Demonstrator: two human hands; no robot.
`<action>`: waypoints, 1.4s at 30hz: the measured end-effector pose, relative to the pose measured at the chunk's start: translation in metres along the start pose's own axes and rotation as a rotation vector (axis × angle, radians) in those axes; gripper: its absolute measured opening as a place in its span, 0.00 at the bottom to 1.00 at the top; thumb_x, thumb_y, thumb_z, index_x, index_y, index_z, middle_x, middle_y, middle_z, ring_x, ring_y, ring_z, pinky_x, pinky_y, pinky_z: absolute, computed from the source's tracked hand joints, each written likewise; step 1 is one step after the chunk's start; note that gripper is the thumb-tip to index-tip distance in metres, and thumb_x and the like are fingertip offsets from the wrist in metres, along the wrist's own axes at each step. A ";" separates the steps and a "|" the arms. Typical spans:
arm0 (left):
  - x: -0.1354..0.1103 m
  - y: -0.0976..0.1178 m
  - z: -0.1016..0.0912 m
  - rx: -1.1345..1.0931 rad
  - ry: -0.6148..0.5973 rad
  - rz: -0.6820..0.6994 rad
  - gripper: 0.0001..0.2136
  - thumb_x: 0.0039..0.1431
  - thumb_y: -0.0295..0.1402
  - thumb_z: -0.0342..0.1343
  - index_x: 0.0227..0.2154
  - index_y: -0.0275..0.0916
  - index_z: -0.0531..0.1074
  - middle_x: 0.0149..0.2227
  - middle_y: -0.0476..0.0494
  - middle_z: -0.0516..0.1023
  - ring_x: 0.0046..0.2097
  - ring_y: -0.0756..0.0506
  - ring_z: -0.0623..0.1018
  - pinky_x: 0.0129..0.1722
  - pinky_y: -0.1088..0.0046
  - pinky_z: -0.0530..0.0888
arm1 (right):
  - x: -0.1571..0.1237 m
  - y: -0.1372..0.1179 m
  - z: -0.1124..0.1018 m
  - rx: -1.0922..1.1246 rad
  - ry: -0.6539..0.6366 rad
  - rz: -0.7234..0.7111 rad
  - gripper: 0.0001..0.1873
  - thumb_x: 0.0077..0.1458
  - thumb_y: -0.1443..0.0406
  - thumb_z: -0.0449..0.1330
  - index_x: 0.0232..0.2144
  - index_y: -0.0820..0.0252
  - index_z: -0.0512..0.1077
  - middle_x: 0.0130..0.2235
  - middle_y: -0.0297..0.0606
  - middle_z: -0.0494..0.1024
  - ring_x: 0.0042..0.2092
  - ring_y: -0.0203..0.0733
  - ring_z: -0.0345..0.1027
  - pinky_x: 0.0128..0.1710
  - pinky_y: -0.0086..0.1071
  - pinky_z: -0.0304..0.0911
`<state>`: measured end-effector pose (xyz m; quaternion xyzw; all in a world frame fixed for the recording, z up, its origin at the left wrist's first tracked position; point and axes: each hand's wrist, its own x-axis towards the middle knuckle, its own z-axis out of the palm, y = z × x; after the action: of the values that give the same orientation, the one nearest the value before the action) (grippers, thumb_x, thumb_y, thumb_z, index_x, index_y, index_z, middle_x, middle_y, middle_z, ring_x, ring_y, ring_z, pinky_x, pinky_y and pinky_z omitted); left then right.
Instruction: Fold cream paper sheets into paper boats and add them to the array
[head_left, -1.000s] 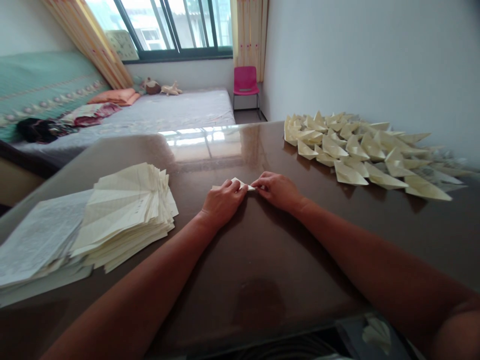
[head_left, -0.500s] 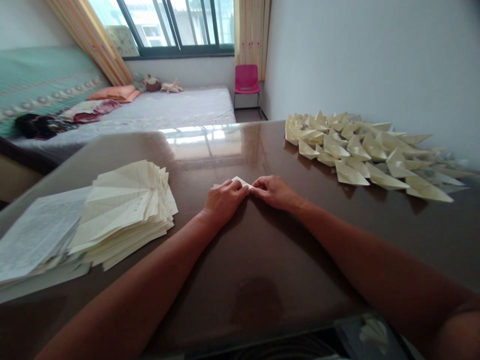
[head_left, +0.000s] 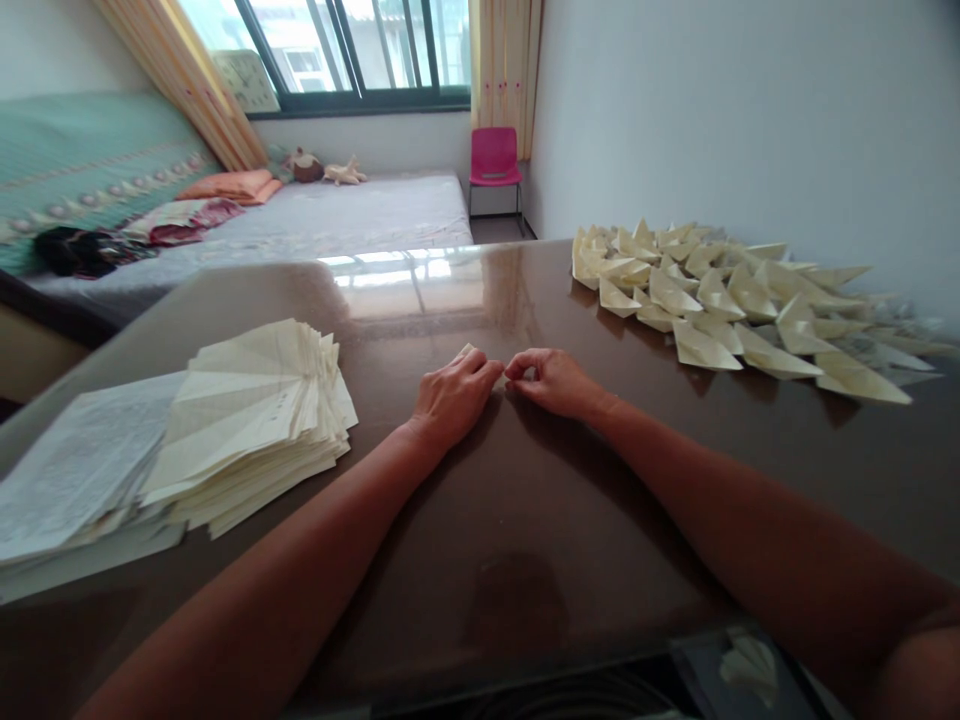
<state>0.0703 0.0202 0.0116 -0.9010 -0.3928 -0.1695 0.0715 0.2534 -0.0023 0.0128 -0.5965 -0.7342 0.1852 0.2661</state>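
A small piece of folded paper (head_left: 466, 350) shows only as a pale corner past the knuckles; the hands hide the rest. Bent over it and pressing it to the table is my left hand (head_left: 457, 393), closed. With thumb and forefinger pinched into a ring, my right hand (head_left: 555, 383) meets the left fingertips at the paper's right end. Over on the right lies a large group of folded paper boats (head_left: 705, 345). To the left of my forearm is a stack of cream paper sheets (head_left: 240, 400) with crease lines.
Printed sheets (head_left: 82, 460) lie partly under the stack on the glossy brown table (head_left: 450, 580). Beyond the table stand a bed (head_left: 375, 210) and a pink chair (head_left: 494, 158). A white wall (head_left: 735, 120) runs along the right.
My left hand has turned flatter over the paper and covers more of it. The white edge that showed between my hands is now mostly hidden. My right hand still pinches at its end.
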 end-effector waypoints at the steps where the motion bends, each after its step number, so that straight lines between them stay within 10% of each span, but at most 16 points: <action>1: 0.000 0.002 0.000 -0.003 0.003 0.017 0.12 0.67 0.36 0.44 0.41 0.47 0.74 0.37 0.46 0.73 0.40 0.48 0.73 0.28 0.76 0.63 | -0.001 -0.001 0.000 -0.041 -0.002 -0.005 0.07 0.52 0.62 0.60 0.31 0.59 0.77 0.33 0.34 0.79 0.30 0.34 0.66 0.31 0.26 0.58; 6: 0.000 0.001 0.002 -0.044 0.026 0.035 0.12 0.67 0.36 0.44 0.43 0.46 0.73 0.38 0.45 0.74 0.43 0.47 0.72 0.33 0.76 0.67 | 0.000 -0.001 -0.001 -0.200 -0.030 -0.022 0.11 0.56 0.60 0.57 0.32 0.56 0.78 0.33 0.36 0.80 0.34 0.38 0.69 0.32 0.28 0.57; 13: 0.003 -0.039 0.013 -0.291 0.184 -0.295 0.11 0.60 0.34 0.53 0.44 0.40 0.73 0.41 0.44 0.74 0.43 0.45 0.74 0.45 0.69 0.70 | 0.008 0.020 -0.017 -0.022 -0.060 0.090 0.12 0.51 0.60 0.58 0.30 0.61 0.78 0.23 0.31 0.74 0.26 0.33 0.62 0.27 0.26 0.53; 28: 0.008 -0.045 0.023 -1.077 0.176 -0.513 0.09 0.56 0.34 0.53 0.38 0.38 0.70 0.24 0.52 0.71 0.26 0.51 0.73 0.20 0.82 0.65 | 0.007 0.024 -0.019 0.041 -0.072 0.128 0.17 0.49 0.54 0.58 0.28 0.61 0.77 0.19 0.30 0.68 0.23 0.33 0.56 0.24 0.27 0.51; 42: 0.008 -0.042 0.023 -1.059 0.100 -0.500 0.10 0.56 0.36 0.54 0.34 0.35 0.73 0.27 0.48 0.73 0.26 0.52 0.70 0.24 0.78 0.69 | 0.007 0.025 -0.016 0.078 -0.017 0.126 0.15 0.50 0.55 0.58 0.29 0.61 0.77 0.20 0.30 0.69 0.23 0.33 0.56 0.25 0.28 0.51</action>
<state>0.0502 0.0603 -0.0075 -0.6847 -0.4515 -0.3966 -0.4123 0.2819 0.0093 0.0115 -0.6290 -0.6899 0.2351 0.2705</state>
